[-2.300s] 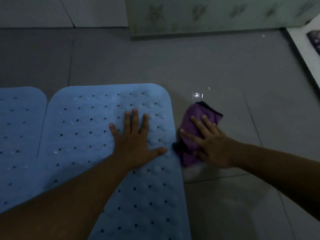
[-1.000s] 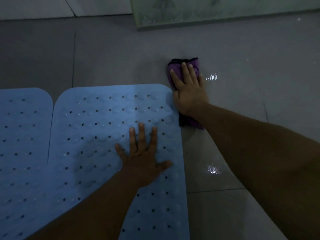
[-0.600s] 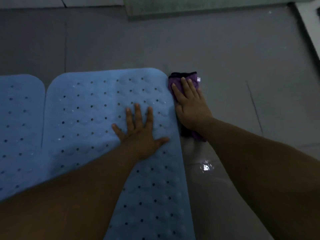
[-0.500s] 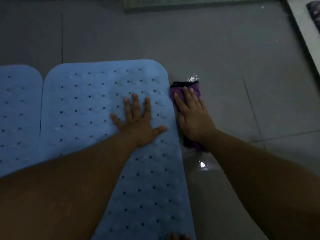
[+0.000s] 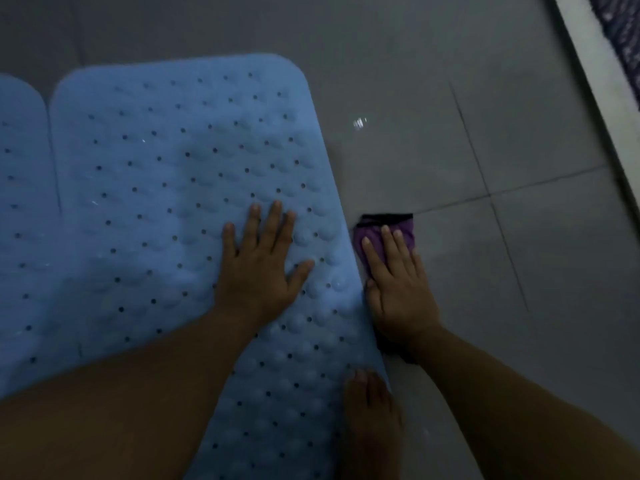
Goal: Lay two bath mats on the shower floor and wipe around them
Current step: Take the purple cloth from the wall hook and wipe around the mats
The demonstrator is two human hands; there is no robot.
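Observation:
Two light blue perforated bath mats lie flat side by side on the grey tiled floor: the right mat (image 5: pixel 166 188) fills the middle, the left mat (image 5: pixel 20 209) is cut off at the left edge. My left hand (image 5: pixel 263 261) presses flat on the right mat with fingers spread. My right hand (image 5: pixel 398 285) presses flat on a purple cloth (image 5: pixel 388 230) lying on the tiles just beside the right mat's right edge. The hand covers most of the cloth.
My bare foot (image 5: pixel 372 414) stands at the right mat's near right edge. A white raised threshold (image 5: pixel 595 84) runs along the far right with a dark patterned rug beyond it. A small wet glint (image 5: pixel 360 122) shows on the tiles.
My right hand has slid the purple cloth back toward me along the right mat's edge, after reaching past its far corner. My left hand has stayed pressed on the mat. My foot has come into view.

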